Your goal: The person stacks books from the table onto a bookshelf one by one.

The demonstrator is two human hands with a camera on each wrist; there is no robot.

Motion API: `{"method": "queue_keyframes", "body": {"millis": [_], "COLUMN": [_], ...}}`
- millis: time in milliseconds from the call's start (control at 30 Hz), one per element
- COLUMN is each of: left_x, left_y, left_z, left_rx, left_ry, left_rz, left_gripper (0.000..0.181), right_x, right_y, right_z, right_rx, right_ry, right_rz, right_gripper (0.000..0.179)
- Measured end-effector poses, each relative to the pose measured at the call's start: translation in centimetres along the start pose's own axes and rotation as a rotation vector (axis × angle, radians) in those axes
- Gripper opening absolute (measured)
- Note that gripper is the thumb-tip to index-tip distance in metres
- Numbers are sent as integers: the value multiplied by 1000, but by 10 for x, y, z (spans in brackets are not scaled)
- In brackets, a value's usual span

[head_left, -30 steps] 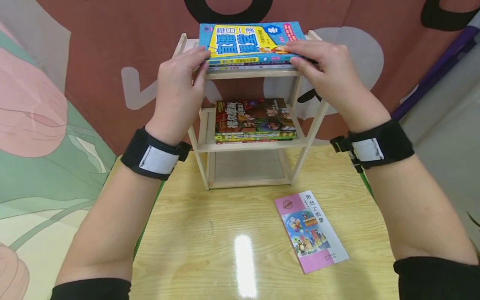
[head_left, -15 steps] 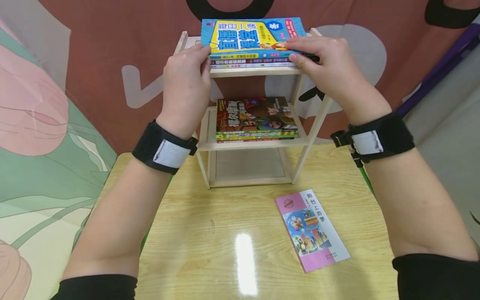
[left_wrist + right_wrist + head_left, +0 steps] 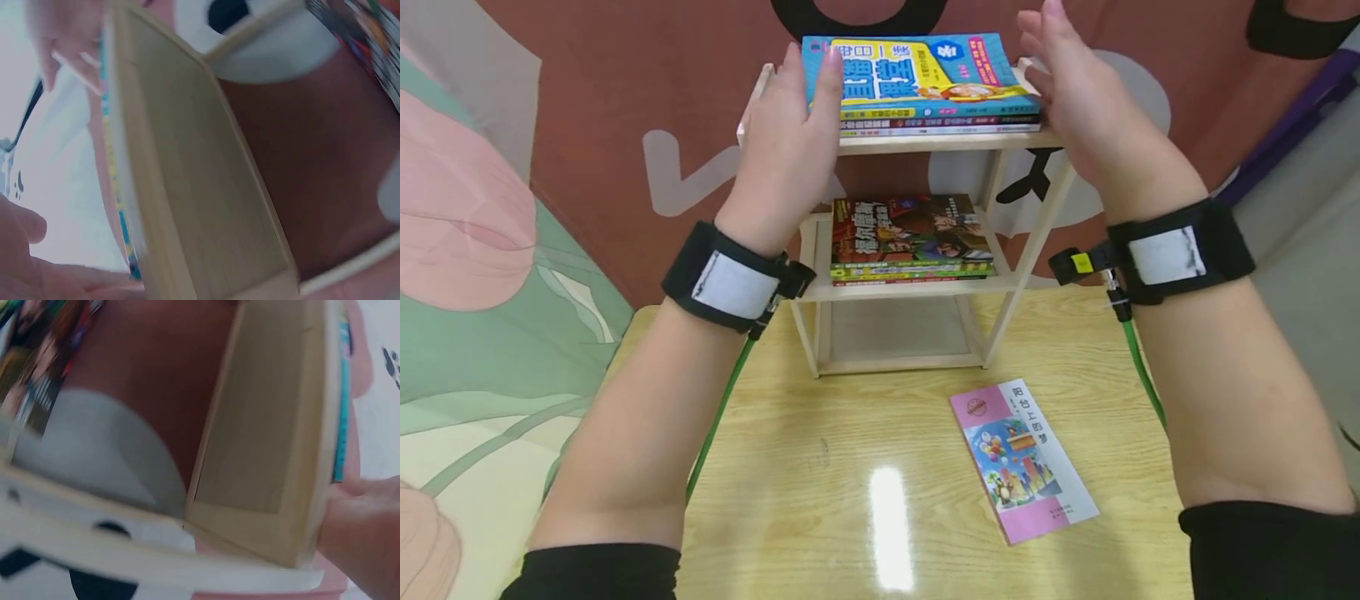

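Observation:
A stack of books lies flat on the top shelf of a small wooden rack, a blue-and-yellow book uppermost. My left hand stands at the stack's left end with straight fingers; whether it touches the books cannot be told. At the right end my right hand is raised with its palm toward the stack, fingers extended. In the left wrist view the underside of the top shelf fills the middle, and the left thumb is held away from the shelf edge. In the right wrist view the right hand is beside the shelf's end.
On the middle shelf sits another stack of books, a dark comic-style cover on top. A pink-and-white booklet lies on the wood-grain table, right of centre. A printed cloth hangs behind the rack.
Both hands have let go of the top books and straightened their fingers. The right hand has moved up and to the right. The stack stays on the shelf.

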State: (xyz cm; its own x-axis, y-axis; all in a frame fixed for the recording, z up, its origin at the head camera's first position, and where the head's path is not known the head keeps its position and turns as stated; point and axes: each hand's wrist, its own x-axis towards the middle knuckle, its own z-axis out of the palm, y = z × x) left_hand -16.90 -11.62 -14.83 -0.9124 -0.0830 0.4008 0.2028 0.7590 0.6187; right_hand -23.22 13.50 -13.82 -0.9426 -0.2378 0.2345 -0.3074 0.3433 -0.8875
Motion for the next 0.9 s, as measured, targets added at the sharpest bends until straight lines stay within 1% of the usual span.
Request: {"method": "queue_keyframes", "body": {"millis": [67, 133, 200, 333, 400, 533, 700, 800, 900], "left_x": [1, 2, 2, 4, 4, 5, 6, 5, 2], "left_y": [3, 5, 6, 5, 4, 4, 4, 4, 2], "left_z": [-1, -3, -4, -6, -5, -6, -9, -9, -8], "left_rx": [-37, -69, -92, -102, -111, -97, -120, -150, -196], "left_ry": [-35, -48, -45, -29, -37, -44, -55, -62, -64], "left_rz": [-48, -98, -132, -166, -162, -156, -160, -154, -125], "left_gripper": [73, 75, 75, 73, 73, 73, 73, 73, 74], "right_x": [2, 4, 6, 8, 8, 8, 6, 5, 3], "right_y": [-2, -3, -5, -9, -10, -11, -12, -13, -14], "right_z": [1, 3, 5, 8, 10, 12, 12, 11, 13], "right_rx": [113, 188, 204, 153, 132, 101, 59, -5, -98], "right_ry": [-7, -6, -2, 4, 11, 10, 3, 10, 27], "right_rz": [11, 20, 34, 81, 96, 104, 111, 148, 181], "right_gripper": [58, 59, 59, 61, 61, 61, 61, 62, 64]}}
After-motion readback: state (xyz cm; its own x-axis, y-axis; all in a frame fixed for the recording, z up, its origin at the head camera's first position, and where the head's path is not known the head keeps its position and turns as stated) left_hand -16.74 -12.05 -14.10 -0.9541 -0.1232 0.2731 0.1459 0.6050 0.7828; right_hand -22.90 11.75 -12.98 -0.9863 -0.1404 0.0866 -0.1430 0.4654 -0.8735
